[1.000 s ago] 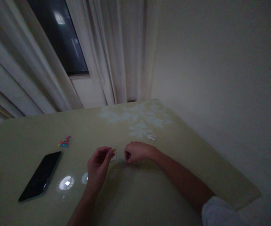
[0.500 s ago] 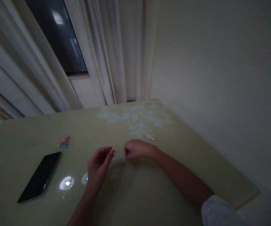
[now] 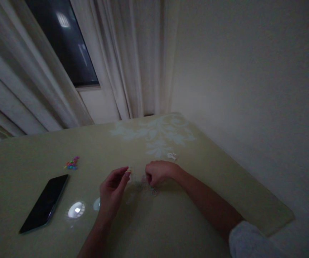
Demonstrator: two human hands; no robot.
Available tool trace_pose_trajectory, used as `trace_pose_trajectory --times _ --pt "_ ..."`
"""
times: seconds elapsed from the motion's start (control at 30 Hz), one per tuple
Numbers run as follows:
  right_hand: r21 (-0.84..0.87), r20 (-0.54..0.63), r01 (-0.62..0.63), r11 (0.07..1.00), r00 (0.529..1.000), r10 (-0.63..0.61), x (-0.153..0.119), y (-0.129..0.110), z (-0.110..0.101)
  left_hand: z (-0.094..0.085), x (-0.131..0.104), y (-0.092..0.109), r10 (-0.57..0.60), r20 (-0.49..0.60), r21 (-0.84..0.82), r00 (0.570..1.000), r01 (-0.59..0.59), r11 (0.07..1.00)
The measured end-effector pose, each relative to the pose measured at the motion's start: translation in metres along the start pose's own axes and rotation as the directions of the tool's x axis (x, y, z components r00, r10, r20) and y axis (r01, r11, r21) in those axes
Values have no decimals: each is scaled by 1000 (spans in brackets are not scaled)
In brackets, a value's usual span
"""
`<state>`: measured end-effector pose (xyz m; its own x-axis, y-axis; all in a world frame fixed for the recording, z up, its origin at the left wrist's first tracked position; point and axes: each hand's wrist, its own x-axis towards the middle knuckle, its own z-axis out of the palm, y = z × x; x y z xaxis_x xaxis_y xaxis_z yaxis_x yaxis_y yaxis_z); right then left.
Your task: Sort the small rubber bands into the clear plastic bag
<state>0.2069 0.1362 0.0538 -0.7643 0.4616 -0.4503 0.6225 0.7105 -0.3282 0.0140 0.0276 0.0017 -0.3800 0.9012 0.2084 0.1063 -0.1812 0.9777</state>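
Note:
Between the thumb and fingertips of my left hand (image 3: 113,190) is a small yellowish ring-like piece (image 3: 129,172), with something clear beside it. My right hand (image 3: 159,172) is closed, fingertips pointing down at several small thin rings (image 3: 154,192) on the table; whether it pinches one is too small to tell. More faint, pale loops lie between the two hands. Just beyond my right wrist sits a small white item (image 3: 172,156).
A pile of small colourful pieces (image 3: 72,163) lies on the table (image 3: 170,229) at the left. Nearer stands a dark flat phone or tablet (image 3: 45,203), lying face up. Curtains (image 3: 140,61) and a wall border the table's far and right sides.
My right hand has moved slightly right and down toward the rings, uncovering more of them. My left hand has stayed almost still with the yellowish piece.

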Motion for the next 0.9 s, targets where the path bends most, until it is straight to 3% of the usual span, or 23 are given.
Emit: trace_pose_trajectory --times 0.2,0.43,0.7,0.9 --pt "-47 4 -32 998 999 32 -5 -8 -3 1 0 4 2 9 7 1000 -2 1000" --pt "34 -45 56 998 998 -55 -3 -2 -4 0 1 5 1 -7 25 1000 0 1000" --pt "22 -141 -69 997 987 72 -4 10 -8 1 0 5 10 -18 26 1000 -9 1000" --pt "219 -110 73 973 993 -50 -1 13 -9 0 -1 4 3 -1 55 1000 -3 998"
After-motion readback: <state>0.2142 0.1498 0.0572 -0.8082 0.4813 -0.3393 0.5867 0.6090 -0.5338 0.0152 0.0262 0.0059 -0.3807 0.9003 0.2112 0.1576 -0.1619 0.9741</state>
